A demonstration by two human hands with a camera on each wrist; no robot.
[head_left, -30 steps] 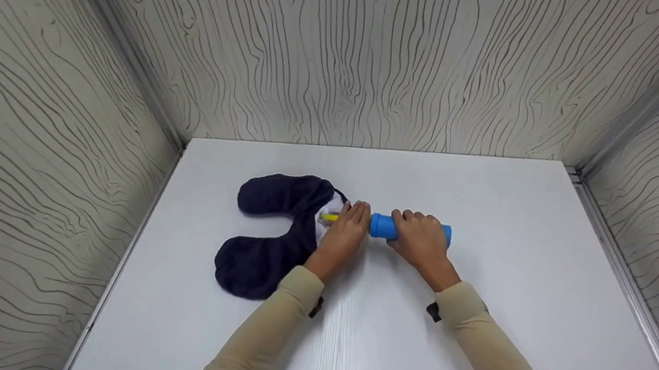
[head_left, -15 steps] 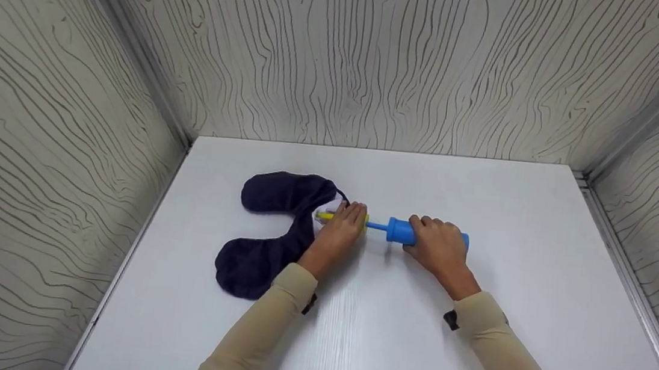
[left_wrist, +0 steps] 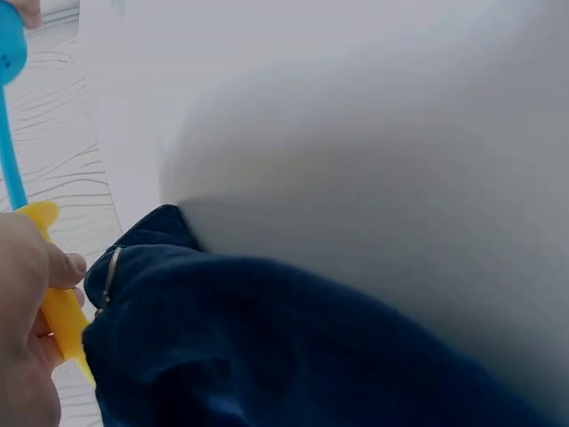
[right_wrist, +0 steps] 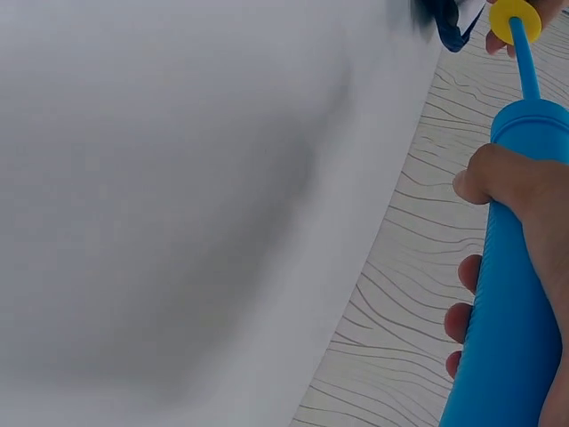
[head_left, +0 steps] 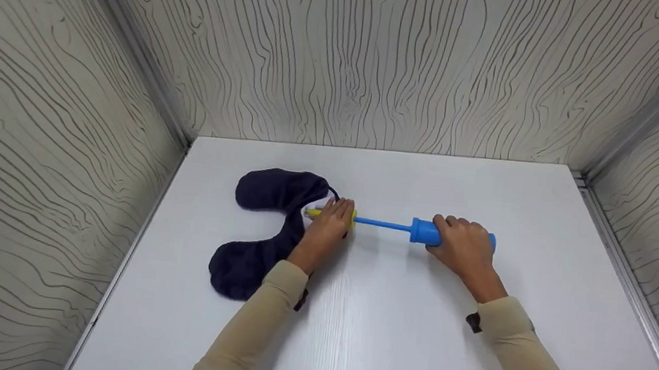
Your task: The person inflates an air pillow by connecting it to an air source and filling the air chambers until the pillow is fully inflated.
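A blue hand pump (head_left: 425, 232) with a thin blue rod (head_left: 383, 224) and a yellow end piece (left_wrist: 64, 322) lies across between both hands. The right hand (head_left: 464, 246) wraps its fingers and thumb round the blue barrel (right_wrist: 511, 294). At the other end, the left hand (head_left: 329, 224) grips the yellow piece, whose tip points into the opened side of a dark navy U-shaped neck pillow (head_left: 246, 267). White lining shows at that opening, mostly hidden by the left hand. In the left wrist view a zip edge (left_wrist: 111, 276) is visible on the pillow cover.
Everything is on a white table (head_left: 374, 346) with wood-grain patterned panels (head_left: 341, 59) on the far side, left and right. A dark cord loop (head_left: 333, 192) sticks out of the pillow beside the left hand.
The right hand has pulled the blue barrel rightward, away from the left hand, so a long stretch of rod now shows. The left hand and pillow have shifted slightly left.
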